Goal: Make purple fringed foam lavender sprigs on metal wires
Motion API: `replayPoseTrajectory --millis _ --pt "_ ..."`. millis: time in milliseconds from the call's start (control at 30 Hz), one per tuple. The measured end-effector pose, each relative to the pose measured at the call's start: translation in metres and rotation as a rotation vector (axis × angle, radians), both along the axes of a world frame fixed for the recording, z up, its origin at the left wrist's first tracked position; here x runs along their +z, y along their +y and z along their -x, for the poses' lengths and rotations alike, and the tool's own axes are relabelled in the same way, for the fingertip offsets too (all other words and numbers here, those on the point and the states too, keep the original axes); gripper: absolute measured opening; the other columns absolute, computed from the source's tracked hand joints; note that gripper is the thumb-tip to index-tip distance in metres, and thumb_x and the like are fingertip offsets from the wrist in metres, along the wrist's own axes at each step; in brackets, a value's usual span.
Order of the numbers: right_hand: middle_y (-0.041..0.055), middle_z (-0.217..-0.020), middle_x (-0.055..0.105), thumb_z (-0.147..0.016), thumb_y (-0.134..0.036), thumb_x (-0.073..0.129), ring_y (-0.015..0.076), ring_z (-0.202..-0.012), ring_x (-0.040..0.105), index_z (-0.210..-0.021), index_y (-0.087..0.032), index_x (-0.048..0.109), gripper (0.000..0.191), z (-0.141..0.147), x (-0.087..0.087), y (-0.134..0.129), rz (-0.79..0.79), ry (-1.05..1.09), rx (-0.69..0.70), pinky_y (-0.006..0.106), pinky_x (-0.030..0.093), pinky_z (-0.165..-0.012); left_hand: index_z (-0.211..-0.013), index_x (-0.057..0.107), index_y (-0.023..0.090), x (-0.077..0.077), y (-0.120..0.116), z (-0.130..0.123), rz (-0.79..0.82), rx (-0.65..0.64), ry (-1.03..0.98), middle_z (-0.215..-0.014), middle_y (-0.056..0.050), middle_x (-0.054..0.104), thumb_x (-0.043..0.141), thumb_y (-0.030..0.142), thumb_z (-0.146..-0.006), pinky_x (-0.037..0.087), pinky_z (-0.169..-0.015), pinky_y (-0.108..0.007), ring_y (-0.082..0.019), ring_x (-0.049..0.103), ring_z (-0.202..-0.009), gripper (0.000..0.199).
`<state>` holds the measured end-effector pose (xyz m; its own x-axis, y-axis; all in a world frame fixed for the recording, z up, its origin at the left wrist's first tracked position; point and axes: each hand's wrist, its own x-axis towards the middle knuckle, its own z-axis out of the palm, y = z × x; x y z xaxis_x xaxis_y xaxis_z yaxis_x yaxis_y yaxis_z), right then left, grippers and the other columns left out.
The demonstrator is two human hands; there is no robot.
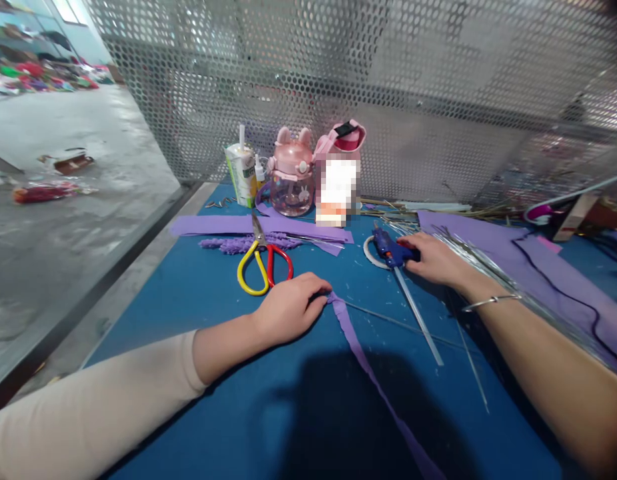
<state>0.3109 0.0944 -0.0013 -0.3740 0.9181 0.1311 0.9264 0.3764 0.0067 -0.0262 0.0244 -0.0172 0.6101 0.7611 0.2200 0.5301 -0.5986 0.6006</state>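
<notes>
My left hand (296,305) pinches the end of a narrow purple crepe-paper strip (357,348) together with the end of a thin wire (388,317). The strip trails down toward the near edge of the view, and the wire runs off to the right. At the right, my right hand (431,258) has its fingers closed around the handle of a blue hot glue gun (385,245). A long translucent glue stick (417,317) sticks out of the gun's back. Scissors (259,239) with one yellow and one red handle lie just beyond my left hand.
Purple paper (218,225) and a fuzzy purple stem (228,245) lie behind the scissors. A drink cup (242,175), a pink rabbit-eared bottle (291,170) and another pink bottle (361,137) stand before a perforated metal panel (413,87). Wires (481,257) and a purple sheet (543,273) lie at right.
</notes>
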Motion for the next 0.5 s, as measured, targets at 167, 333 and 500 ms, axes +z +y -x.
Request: replayPoseTrajectory --millis 167,333,500 --pt "0.0084 -0.093 0.056 -0.069 -0.025 0.058 0.0244 -0.085 0.056 -0.101 -0.017 0.058 0.033 0.006 0.003 -0.009 -0.123 0.048 -0.043 0.034 0.046 -0.076 -0.103 0.059 0.018 0.001 0.001 0.0 -0.008 -0.02 -0.004 -0.101 -0.006 0.063 0.043 0.022 -0.088 0.047 -0.084 -0.032 -0.018 0.058 -0.095 0.023" --pt "0.0093 -0.096 0.055 -0.072 -0.034 0.061 0.0239 -0.082 0.057 -0.097 -0.017 0.058 0.031 0.01 0.009 -0.009 -0.192 0.096 -0.069 0.034 0.046 -0.073 -0.107 0.058 0.018 0.001 0.002 0.0 0.001 0.011 -0.012 -0.102 -0.006 0.062 0.044 0.022 -0.087 0.049 -0.082 -0.033 -0.018 0.059 -0.092 0.025" --pt "0.0105 -0.112 0.058 -0.074 -0.029 0.058 0.0293 -0.099 0.055 -0.108 -0.019 0.058 0.035 0.001 0.022 -0.002 -0.188 0.19 -0.105 0.037 0.043 -0.079 -0.112 0.055 0.019 0.0 0.0 0.0 -0.029 -0.003 -0.061 -0.108 -0.007 0.06 0.043 0.02 -0.088 0.048 -0.087 -0.033 -0.019 0.057 -0.1 0.028"
